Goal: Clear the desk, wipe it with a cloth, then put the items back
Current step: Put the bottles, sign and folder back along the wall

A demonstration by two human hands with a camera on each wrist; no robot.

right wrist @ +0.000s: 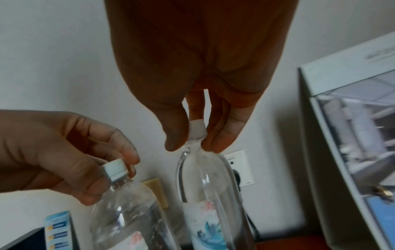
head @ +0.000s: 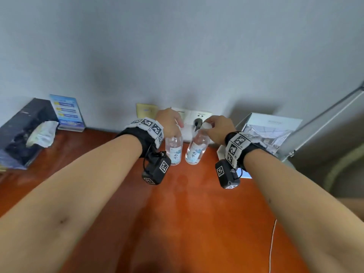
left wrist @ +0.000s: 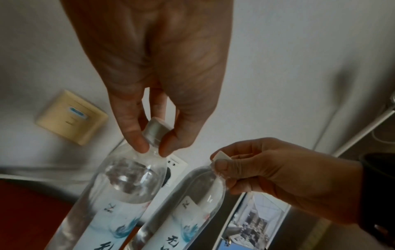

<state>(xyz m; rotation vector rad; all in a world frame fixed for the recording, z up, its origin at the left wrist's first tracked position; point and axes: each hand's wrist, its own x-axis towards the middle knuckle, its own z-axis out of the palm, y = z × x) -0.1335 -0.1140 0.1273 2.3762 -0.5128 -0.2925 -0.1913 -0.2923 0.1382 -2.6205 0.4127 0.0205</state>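
Two bare arms reaching up from the bottom of the frame, over the shiny orange-brown table (head: 187, 223). A thin white cord (head: 272, 245) lying at the lower right of the table. Farther up, near the middle, the left hand (head: 169, 123) pinching the left bottle (head: 173, 149) at its white cap (left wrist: 157, 131), thumb on one side and fingers on the other. Just to the right, the right hand (head: 219, 129) pinching the right bottle (head: 197, 151) by its cap (right wrist: 197, 129) the same way. Both bottles clear with blue and white labels, close together but apart. Left bottle upright; right bottle tilted, its top leaning to the right. Cannot tell if the bottoms touch the table. At the left edge, a dark tissue box (head: 23, 133) with a tissue sticking out, and behind it a blue card (head: 67, 111) leaning on the wall. At the right, a white box with a picture (head: 269, 131) on it. Farthest back, on the grey wall behind the bottles, a yellow switch plate (head: 146, 111) and a white socket (head: 199, 117) with a dark plug in it.
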